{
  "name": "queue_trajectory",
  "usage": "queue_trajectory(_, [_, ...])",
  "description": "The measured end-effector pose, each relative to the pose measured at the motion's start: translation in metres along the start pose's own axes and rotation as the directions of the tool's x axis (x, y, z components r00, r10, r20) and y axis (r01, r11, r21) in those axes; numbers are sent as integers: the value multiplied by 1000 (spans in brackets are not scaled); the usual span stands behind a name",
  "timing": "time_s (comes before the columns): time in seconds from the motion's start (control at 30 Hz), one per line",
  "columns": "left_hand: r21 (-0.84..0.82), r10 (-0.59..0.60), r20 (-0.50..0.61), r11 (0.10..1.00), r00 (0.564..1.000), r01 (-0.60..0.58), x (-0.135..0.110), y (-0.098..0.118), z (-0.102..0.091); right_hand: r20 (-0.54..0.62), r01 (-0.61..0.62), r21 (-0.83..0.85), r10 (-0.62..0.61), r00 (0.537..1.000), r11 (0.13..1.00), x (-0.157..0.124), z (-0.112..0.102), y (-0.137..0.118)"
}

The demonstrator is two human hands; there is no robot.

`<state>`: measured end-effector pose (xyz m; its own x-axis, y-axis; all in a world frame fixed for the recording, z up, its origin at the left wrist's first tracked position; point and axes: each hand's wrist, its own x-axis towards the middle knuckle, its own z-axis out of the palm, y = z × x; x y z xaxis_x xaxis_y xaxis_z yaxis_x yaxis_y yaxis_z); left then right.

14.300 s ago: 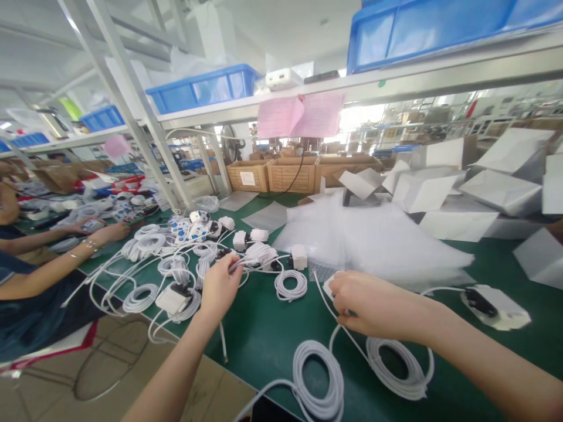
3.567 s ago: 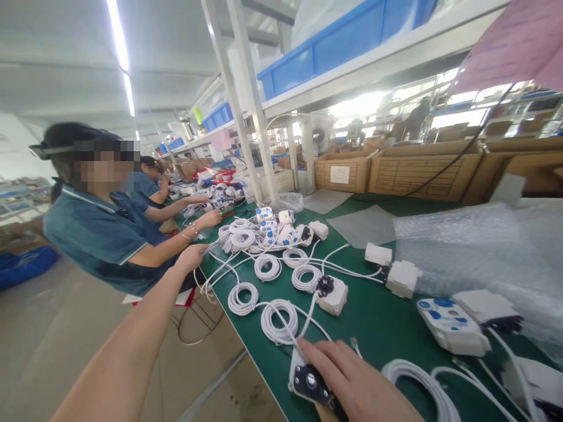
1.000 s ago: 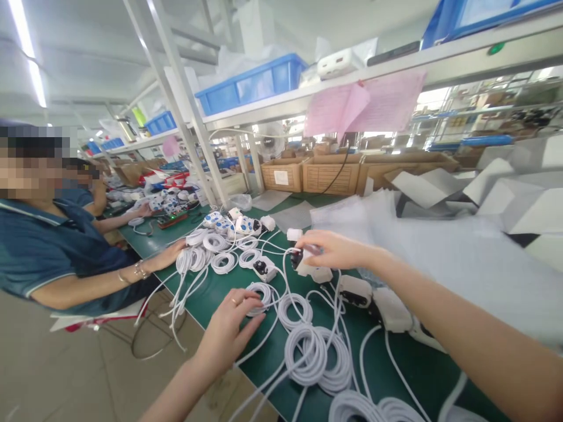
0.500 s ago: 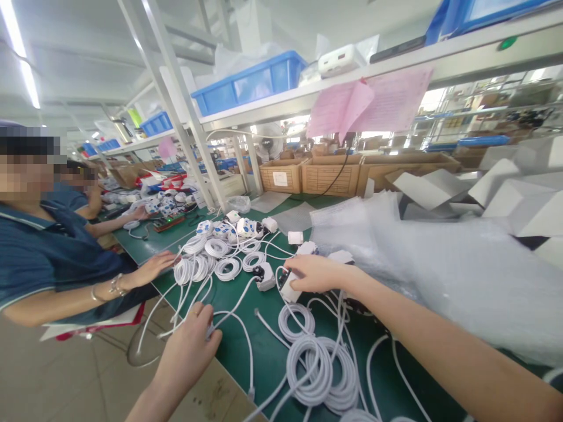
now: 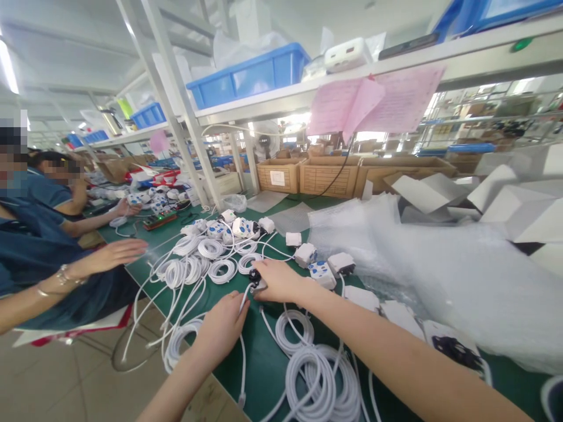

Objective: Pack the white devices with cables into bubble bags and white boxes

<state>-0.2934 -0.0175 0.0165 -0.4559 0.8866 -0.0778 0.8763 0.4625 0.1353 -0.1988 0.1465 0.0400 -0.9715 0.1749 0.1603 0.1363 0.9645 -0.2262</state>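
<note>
My right hand [image 5: 278, 282] is closed over a small white unit with a black knob [image 5: 255, 278] on the green table [image 5: 264, 351]. Its white cable [image 5: 243, 340] runs down toward the table edge, and my left hand [image 5: 222, 328] pinches that cable just below the unit. Several coiled white cables [image 5: 317, 378] lie under my right forearm. More coils [image 5: 211, 265] and white units with blue buttons [image 5: 240, 227] lie beyond my hands.
A person in a blue shirt sits at the left with a hand [image 5: 115, 254] near the coils. Bubble wrap [image 5: 440, 269] and white boxes [image 5: 514, 211] fill the right. Cardboard boxes [image 5: 325, 176] stand at the back under a shelf with blue bins [image 5: 246, 76].
My right hand moved left to the unit with the black knob and closed on it. My left hand moved right and up to its cable. The neighbour's hand pulled back left.
</note>
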Motion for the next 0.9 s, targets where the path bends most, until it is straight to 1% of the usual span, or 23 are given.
queue_trajectory(0.07, [-2,12,5,1000,1000,-12,-1,2,0,8,17,-37,-17,1000,999,6,5,-5])
queue_trajectory(0.1, [-3,17,8,1000,1000,-17,-3,2,-2,6,18,-65,-18,1000,998,7,4,-5])
queue_trajectory(0.17, [14,25,6,1000,1000,-25,-10,1,-8,-1,6,-105,-6,1000,994,4,-4,3])
queue_trajectory(0.23, [51,36,20,998,999,-37,-18,1,-11,30,-37,-119,41,999,992,-1,-19,19])
queue_trajectory(0.3, [59,59,55,996,997,-62,-24,7,-10,88,-109,-103,118,989,989,-5,-35,41])
queue_trajectory(0.33, [37,79,74,996,994,-82,-26,12,-8,102,-159,-96,168,980,983,-6,-43,52])
queue_trajectory(0.4, [-29,146,99,989,984,-144,-27,25,-2,80,-288,-94,295,952,953,-6,-51,71])
queue_trajectory(0.47, [-52,242,98,970,965,-238,-23,36,-1,53,-417,-95,423,905,904,-6,-51,84])
queue_trajectory(0.53, [-15,292,30,956,956,-292,-10,40,-6,69,-495,-73,500,864,866,-6,-44,92])
queue_trajectory(0.57, [15,279,-28,960,960,-279,1,37,-11,79,-515,-50,517,852,856,-6,-39,95])
queue_trajectory(0.6, [45,238,-101,971,966,-235,13,32,-16,79,-525,-20,524,848,851,-7,-35,97])
queue_trajectory(0.67, [97,110,-221,991,969,-91,40,13,-26,43,-528,55,526,849,847,-8,-32,103])
queue_trajectory(0.7, [123,44,-258,992,965,-12,54,2,-30,13,-521,100,523,852,848,-9,-34,106])
queue_trajectory(0.77, [172,-73,-278,977,958,124,77,-19,-33,-61,-479,214,501,863,851,-11,-44,110])
queue_trajectory(0.8, [195,-112,-271,966,956,169,87,-28,-32,-100,-437,283,479,872,854,-12,-51,111])
queue_trajectory(0.9, [258,-163,-242,940,956,225,102,-42,-28,-201,-229,487,363,910,843,-17,-78,106])
